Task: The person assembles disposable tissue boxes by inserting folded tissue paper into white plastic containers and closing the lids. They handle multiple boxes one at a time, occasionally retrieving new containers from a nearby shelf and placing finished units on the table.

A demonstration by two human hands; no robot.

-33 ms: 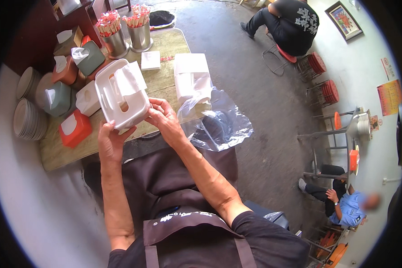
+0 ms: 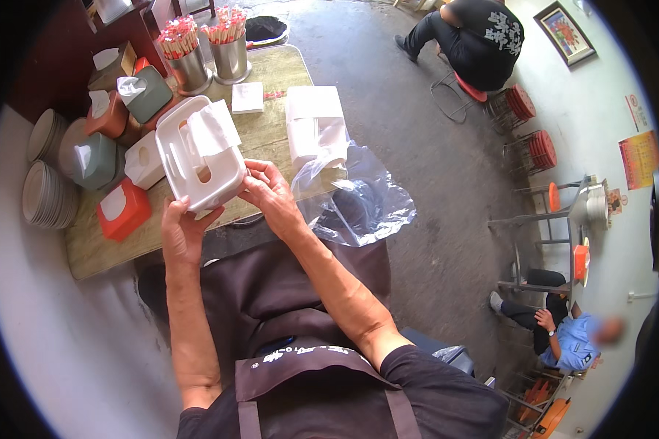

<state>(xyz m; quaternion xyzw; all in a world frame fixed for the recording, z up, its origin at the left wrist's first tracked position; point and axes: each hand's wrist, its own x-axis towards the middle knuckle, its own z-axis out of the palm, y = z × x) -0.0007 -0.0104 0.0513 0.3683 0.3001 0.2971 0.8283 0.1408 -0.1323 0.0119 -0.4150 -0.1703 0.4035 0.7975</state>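
Note:
Over the near side of the table, I hold a white plastic tissue box (image 2: 223, 189) with both hands. Its top has a long oval slot, and a white tissue (image 2: 214, 132) lies out across it. My left hand (image 2: 183, 233) grips the lower left corner, thumb on the rim. At the lower right side, the fingers of my right hand (image 2: 269, 196) are closed on the same box. To the right, a stack of white paper tissues (image 2: 313, 106) stands on the table, partly in a clear plastic bag (image 2: 373, 208) hanging past the edge.
Left on the table (image 2: 146, 252) are a red tissue box (image 2: 124, 212), more tissue boxes and stacked plates (image 2: 47, 197). Behind stand metal cups (image 2: 232, 60) of wrapped chopsticks and a small white stack (image 2: 247, 98). Two people sit to the right, near stacked red stools (image 2: 540, 152).

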